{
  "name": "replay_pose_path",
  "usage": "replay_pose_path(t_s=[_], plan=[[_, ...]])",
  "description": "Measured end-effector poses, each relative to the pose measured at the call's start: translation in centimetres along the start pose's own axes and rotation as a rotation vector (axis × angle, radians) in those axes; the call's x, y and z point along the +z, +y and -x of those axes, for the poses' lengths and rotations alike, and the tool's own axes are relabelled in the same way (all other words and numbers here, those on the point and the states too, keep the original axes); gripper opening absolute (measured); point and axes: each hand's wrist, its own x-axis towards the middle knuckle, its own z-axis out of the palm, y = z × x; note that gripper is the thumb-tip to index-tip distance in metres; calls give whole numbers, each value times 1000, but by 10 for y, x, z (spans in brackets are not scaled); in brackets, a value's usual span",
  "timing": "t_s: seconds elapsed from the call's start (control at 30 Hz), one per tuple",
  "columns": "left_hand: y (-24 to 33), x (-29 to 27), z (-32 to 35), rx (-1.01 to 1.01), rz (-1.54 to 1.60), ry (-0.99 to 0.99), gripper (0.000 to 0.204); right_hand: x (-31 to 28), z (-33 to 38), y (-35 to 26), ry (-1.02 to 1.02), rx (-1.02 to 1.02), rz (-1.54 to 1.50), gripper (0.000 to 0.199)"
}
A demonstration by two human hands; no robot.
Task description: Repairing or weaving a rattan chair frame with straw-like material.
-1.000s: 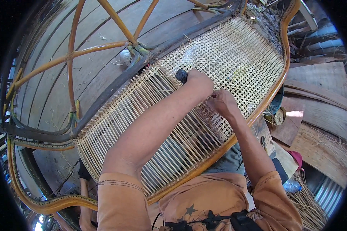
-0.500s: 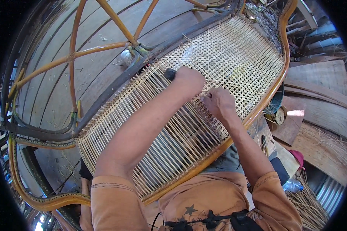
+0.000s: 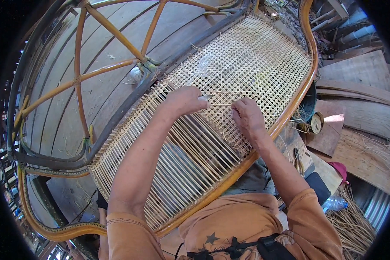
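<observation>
pale cane, split thin: one strand (image 3: 220, 104) drawn nearly straight between left hand (image 3: 185, 100) and right hand (image 3: 249, 116), just over the woven panel (image 3: 255, 56), close to the border between open lattice and bare parallel slats (image 3: 186, 182). panel bound within a curved, varnished rattan frame (image 3: 229, 184), slanting from lower left to upper right.

fingers of the left hand curled tight around a silvery tool (image 3: 205, 98), only a short shiny end in sight beside the thumb, the remainder hidden in the fist; cannot tell whether also pinching the strand. fingers of the right hand folded together, apparently pinching the strand, tips turned out of sight.

likeliest trouble, by judgement: a snapped or split strand, from too hard or too sudden a pull; a nick in the cane or in the thumb, from a metal end so near both; a snag, from slack catching on stray cane ends (image 3: 196, 47) along the panel's far edge; slats knocked out of line, from a careless drop of the left forearm (image 3: 138, 160) just above.
</observation>
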Motion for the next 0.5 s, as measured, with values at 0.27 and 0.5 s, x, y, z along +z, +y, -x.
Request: replay_pose_path(t_s=[0.27,0.5], plan=[[11,5,5,-12,-28,18,26,-6,-6,15,-193,-41,97,8],[3,0,2,-44,-180,-15,26,2,-11,4,-214,139,116,12]])
